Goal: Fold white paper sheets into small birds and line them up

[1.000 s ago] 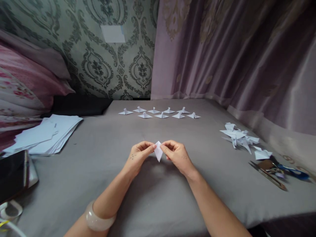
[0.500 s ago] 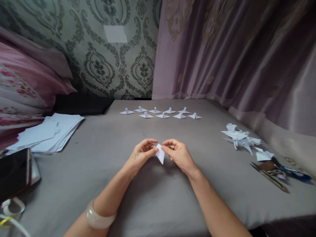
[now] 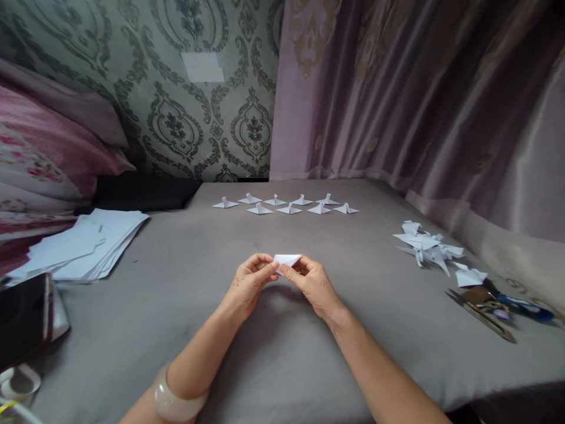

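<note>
The left hand [image 3: 245,282] and right hand [image 3: 314,281] pinch the folded paper [image 3: 288,259] between them — long axis left to right, long edge far; neither hand clearly nearer.

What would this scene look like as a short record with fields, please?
Left hand: pinches a folded white paper
Right hand: grips the same paper, thumb on its near face
Left forearm: pale bangle
Surface: grey-covered table
Far side: nine small folded paper figures
Right side: heap of folded white pieces, blue-handled tool
Left side: stack of white sheets, dark-screened device
</note>
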Demonstrator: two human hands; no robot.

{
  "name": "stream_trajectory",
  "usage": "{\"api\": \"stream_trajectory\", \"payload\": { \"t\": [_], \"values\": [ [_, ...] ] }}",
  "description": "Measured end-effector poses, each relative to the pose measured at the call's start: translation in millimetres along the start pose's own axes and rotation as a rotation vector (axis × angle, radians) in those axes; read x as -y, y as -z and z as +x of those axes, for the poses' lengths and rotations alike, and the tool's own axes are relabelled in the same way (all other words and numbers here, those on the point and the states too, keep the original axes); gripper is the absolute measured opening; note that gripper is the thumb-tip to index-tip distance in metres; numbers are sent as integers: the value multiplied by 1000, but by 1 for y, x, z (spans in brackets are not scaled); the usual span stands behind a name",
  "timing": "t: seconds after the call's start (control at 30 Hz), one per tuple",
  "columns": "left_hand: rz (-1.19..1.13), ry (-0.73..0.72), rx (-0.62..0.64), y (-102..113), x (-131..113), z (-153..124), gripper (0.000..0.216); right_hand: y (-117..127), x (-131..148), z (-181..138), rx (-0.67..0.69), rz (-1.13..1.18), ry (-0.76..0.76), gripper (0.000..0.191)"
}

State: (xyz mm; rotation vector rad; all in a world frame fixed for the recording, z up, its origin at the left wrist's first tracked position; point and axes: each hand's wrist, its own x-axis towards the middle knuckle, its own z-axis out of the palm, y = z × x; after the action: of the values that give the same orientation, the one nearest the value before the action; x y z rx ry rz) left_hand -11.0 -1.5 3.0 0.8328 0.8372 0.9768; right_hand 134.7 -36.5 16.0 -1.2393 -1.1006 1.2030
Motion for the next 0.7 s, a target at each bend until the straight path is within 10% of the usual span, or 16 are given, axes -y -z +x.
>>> {"api": "stream_trajectory", "payload": {
  "t": [0.7],
  "values": [
    [267,29,182,-9,4,-7,22,4,4,-2,-71,-62,152,20]
  ]
}}
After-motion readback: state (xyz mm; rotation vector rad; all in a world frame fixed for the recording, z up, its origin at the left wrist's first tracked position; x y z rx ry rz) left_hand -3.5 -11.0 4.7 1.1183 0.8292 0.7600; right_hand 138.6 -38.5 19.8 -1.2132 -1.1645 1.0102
